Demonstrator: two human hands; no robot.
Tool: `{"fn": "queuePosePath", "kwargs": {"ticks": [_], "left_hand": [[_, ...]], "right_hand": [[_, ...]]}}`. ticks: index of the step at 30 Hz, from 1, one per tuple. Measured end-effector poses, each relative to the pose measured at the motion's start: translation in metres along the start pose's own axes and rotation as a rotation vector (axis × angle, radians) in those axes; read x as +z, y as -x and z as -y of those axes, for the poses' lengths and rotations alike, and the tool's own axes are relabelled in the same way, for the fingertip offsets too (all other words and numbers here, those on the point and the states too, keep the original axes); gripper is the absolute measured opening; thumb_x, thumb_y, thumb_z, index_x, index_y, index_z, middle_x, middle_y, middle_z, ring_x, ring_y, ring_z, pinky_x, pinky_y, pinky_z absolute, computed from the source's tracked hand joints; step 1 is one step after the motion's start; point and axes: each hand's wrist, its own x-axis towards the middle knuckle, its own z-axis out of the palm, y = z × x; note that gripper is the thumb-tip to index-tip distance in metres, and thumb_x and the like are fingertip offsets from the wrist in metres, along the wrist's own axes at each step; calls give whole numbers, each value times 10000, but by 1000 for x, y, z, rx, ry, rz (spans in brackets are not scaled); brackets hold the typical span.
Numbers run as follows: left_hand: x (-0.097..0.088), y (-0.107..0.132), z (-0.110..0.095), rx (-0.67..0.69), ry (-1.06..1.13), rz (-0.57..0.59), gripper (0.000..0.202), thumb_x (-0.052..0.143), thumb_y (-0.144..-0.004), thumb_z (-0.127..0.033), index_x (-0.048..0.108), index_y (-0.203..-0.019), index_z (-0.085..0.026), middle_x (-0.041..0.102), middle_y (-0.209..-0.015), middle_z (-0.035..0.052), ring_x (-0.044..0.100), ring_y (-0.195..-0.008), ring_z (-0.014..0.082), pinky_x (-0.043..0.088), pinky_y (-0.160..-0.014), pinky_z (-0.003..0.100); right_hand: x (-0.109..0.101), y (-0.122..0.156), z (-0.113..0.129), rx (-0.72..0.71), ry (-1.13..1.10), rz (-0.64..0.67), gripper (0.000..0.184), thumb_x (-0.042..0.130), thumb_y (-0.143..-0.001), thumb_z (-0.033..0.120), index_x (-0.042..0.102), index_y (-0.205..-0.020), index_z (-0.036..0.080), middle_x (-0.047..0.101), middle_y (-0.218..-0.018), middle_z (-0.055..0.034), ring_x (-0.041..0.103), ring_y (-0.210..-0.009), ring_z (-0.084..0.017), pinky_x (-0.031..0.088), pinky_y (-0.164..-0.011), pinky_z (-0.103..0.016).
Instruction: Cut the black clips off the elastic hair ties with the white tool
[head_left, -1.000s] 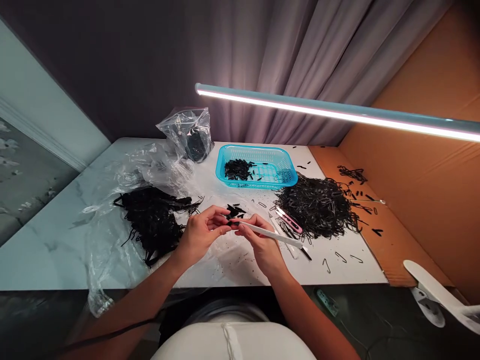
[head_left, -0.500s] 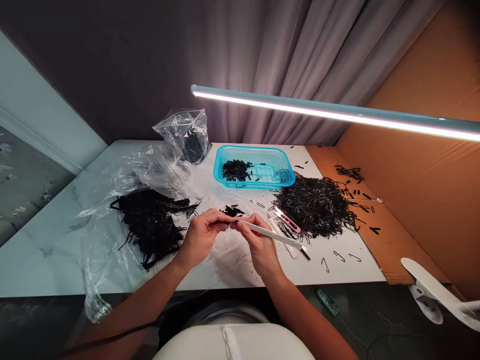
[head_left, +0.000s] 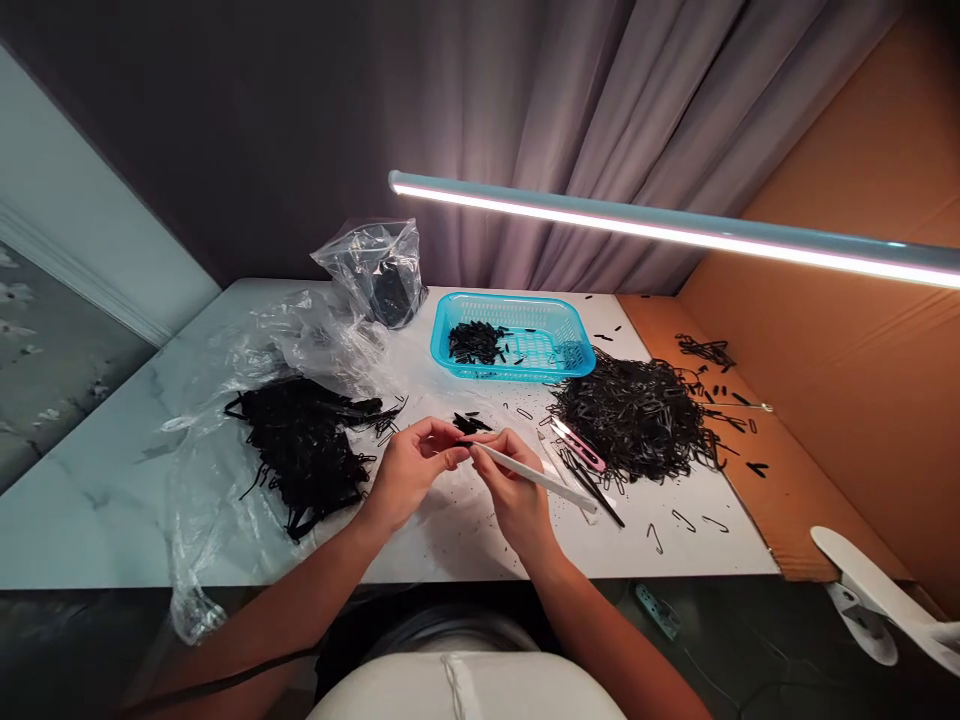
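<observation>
Over the middle of the table my left hand (head_left: pixel 411 468) pinches a small black strip (head_left: pixel 464 443) between thumb and fingers. My right hand (head_left: pixel 519 502) is closed on a long slim white stick-like tool (head_left: pixel 555 484), whose upper end meets the strip. The exact kind of tool cannot be made out. Just beyond the fingertips lies a small heap of black pieces (head_left: pixel 471 423). To the right of my right hand rest a pink cutter (head_left: pixel 581 447) and a thin black stick (head_left: pixel 604 497).
A blue basket (head_left: pixel 512 374) holding black pieces stands behind the hands. On the right spreads a pile of black loops (head_left: pixel 637 415); on the left, a black tangled bundle (head_left: pixel 300 450) lies on clear plastic (head_left: pixel 202 500). A lit tube lamp (head_left: pixel 637 222) hangs above.
The white tool has tilted slightly, its lower end shifting left and down. My left fingers have shifted a little on the black strip. The whole view has moved slightly.
</observation>
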Motion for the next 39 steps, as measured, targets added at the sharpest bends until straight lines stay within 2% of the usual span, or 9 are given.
{"fn": "queuePosePath", "kwargs": {"ticks": [3,8,15,21,25,28,33,36,39], "left_hand": [[-1,-1,-5,-9,-1,-17,211,780,-742,-303,716,-852,-135,708,-761,33,628,-716,128,498,-691,250],[-8,-3,-11,-31,41,-11,217,773,-750,-295,725,-872,-123,732,-813,48,666,-727,141,536,-731,275],[-10,-1,-11,114,-22,-46,200,752,-776,-291,641,-867,-151,683,-784,1,670,-713,133,549,-716,268],[-8,2,-15,122,-117,19,181,677,-822,-284,644,-947,-158,680,-856,26,678,-803,151,567,-774,288],[-10,0,-18,156,-285,38,184,664,-805,-238,658,-972,-162,693,-861,34,679,-798,153,562,-800,293],[-13,0,-24,181,-338,133,171,660,-793,-192,682,-960,-161,702,-878,38,669,-793,146,546,-790,276],[-15,1,-31,81,-133,269,206,637,-800,-132,685,-994,-180,685,-929,38,632,-843,134,497,-752,241],[-16,2,-30,-31,62,302,164,646,-814,-158,680,-973,-180,673,-944,41,613,-843,125,481,-738,232],[-19,2,-28,-85,101,328,211,677,-793,-161,697,-1001,-185,681,-992,55,610,-864,133,484,-755,243]], "right_hand": [[2,0,1,9,-15,28,256,638,-878,374,547,-730,186,694,-1047,-56,627,-896,-178,460,-771,-307],[-4,-3,4,46,-75,22,219,659,-864,362,573,-771,183,697,-1058,-50,639,-917,-170,472,-791,-298],[-2,-5,-1,151,-308,-24,251,718,-811,356,546,-775,177,709,-1003,-60,681,-938,-191,523,-849,-332],[2,-6,2,185,-404,24,289,732,-799,326,491,-740,178,701,-1035,-61,686,-919,-191,518,-651,-255],[3,-6,2,121,-369,35,239,714,-815,321,529,-757,181,696,-1016,-57,672,-915,-190,506,-609,-247],[1,-7,2,159,-434,41,252,730,-802,288,511,-745,178,698,-983,-54,662,-876,-162,481,-596,-219],[-2,-9,4,376,-626,110,311,755,-780,256,458,-736,177,693,-916,-44,651,-872,-133,464,-591,-174],[-2,-11,4,438,-675,107,269,766,-762,239,507,-753,171,693,-897,-33,645,-824,-116,476,-598,-171],[-4,-12,3,492,-696,94,202,780,-737,203,589,-786,162,699,-888,-22,643,-795,-95,524,-693,-179]]}}
